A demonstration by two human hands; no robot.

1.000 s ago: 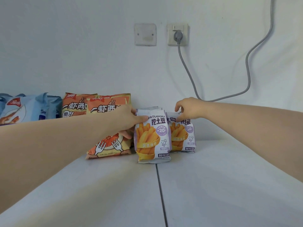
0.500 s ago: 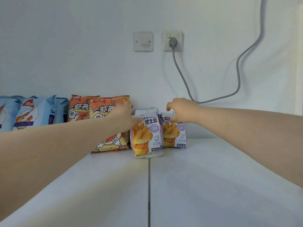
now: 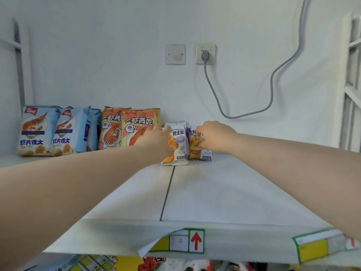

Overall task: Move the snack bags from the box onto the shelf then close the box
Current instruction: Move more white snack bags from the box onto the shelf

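Precariously, the left hand (image 3: 156,140) has its grip pinched on the front fries bag (image 3: 178,147), the right hand (image 3: 214,136) clamped on the rear fries bag (image 3: 203,153); released carelessly, either bag could topple forward on the shelf (image 3: 224,194).

Bare left forearm (image 3: 78,182) and right forearm (image 3: 293,159), bare left hand (image 3: 156,140) and right hand (image 3: 214,136).

A blank wall plate (image 3: 175,54) and a socket (image 3: 210,48) are mounted side by side on the white wall (image 3: 97,55). A grey plug (image 3: 205,55) is seated in the socket, and its grey cable (image 3: 271,90) is looped down, then up to the right. A green-bordered label with a red arrow (image 3: 196,240) is stuck on the front edge of the shelf (image 3: 234,192).
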